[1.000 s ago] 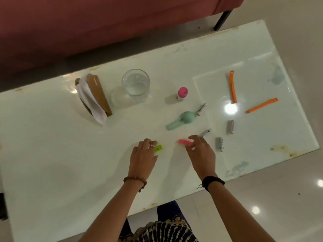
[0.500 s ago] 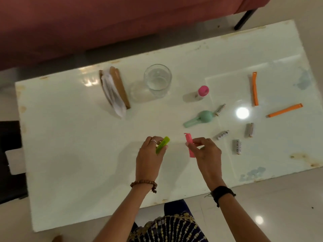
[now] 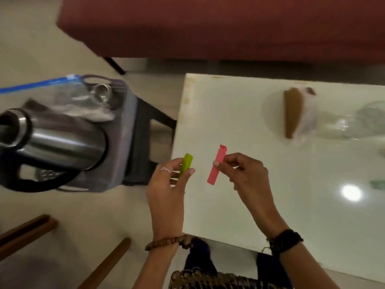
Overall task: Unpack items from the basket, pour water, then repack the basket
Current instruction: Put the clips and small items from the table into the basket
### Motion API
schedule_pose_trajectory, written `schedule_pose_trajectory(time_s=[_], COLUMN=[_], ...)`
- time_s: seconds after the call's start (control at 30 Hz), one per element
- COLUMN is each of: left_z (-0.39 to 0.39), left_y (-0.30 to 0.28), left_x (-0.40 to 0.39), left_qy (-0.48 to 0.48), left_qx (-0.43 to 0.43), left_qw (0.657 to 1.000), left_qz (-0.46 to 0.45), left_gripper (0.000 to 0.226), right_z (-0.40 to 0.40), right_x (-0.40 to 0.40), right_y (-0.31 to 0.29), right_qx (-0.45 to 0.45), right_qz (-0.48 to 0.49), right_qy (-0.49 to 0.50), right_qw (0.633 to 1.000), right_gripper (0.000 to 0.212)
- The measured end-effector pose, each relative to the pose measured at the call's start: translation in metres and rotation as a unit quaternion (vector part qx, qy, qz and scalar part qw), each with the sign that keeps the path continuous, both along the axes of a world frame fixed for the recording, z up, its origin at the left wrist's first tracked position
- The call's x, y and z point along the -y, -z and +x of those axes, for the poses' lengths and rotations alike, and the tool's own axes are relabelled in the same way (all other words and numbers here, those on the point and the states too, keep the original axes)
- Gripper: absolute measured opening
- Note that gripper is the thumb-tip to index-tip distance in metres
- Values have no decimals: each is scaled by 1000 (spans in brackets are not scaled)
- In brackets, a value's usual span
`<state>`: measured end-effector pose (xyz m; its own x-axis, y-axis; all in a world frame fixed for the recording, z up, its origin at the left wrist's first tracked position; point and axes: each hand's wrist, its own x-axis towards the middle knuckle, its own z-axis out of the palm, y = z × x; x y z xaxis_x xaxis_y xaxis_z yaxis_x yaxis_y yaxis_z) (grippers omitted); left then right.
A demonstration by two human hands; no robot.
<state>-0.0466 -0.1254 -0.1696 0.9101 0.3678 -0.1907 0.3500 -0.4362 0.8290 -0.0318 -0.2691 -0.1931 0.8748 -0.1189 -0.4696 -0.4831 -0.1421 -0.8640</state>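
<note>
My left hand (image 3: 168, 184) pinches a short green clip (image 3: 186, 164) just past the left edge of the white table (image 3: 218, 113). A longer pink clip (image 3: 216, 165) is held upright in my right hand (image 3: 243, 174), above the table's near left corner. To the left, on the floor side, a grey basket (image 3: 125, 130) sits on a dark stool. It holds a steel kettle (image 3: 54, 140) lying on its side, a clear zip bag (image 3: 68, 90) with a blue seal and a small metal cup (image 3: 102, 93).
A brown napkin holder (image 3: 291, 113) with white tissue stands on the table, and a clear glass (image 3: 370, 119) is blurred at the right edge. A red sofa (image 3: 208, 24) runs along the far side. Wooden chair legs (image 3: 29, 230) cross the floor at the lower left.
The view has swung left, bringing the basket and kettle into sight. Both hands have lifted the green and pink clips off the table and carried them toward the table's left edge.
</note>
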Motion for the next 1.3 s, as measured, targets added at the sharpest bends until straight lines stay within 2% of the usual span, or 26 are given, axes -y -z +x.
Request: schedule_pose_trajectory(time_s=[0.13, 0.27, 0.37, 0.47, 0.63, 0.83, 0.93, 1.03, 1.13, 1.3], left_z=[13, 33, 46, 57, 63, 57, 54, 49, 42, 26], left_y=[-11, -1, 19, 41, 73, 81, 74, 54, 35, 30], left_x=[-110, -187, -216, -229, -233, -234, -234, -219, -178, -78], left_qy=[-62, -70, -54, -51, 39, 37, 48, 53, 102, 227], left_qx=[1, -25, -69, -112, -214, -201, -163, -80, -35, -98], left_qw=[997, 993, 986, 977, 958, 966, 971, 984, 989, 968], left_qz=[44, 89, 143, 173, 184, 161, 168, 151, 100, -37], left_gripper=[24, 28, 26, 18, 20, 17, 15, 14, 4, 13], right_z=[35, 62, 79, 91, 83, 77, 73, 64, 47, 5], right_x=[-116, -206, -248, -275, -300, -297, -280, -253, -210, -109], right_y=[-9, -7, 5, 24, 46, 45, 34, 21, 14, 7], right_qx=[45, 89, 119, 97, 99, 101, 125, 135, 103, 52], right_qz=[-2, -25, -83, -163, -328, -330, -280, -231, -204, -220], right_qy=[-83, -143, -194, -250, -321, -315, -269, -195, -129, -44], right_qw=[996, 985, 970, 949, 883, 884, 913, 944, 965, 973], right_gripper=[8, 25, 30, 26, 20, 15, 14, 11, 10, 9])
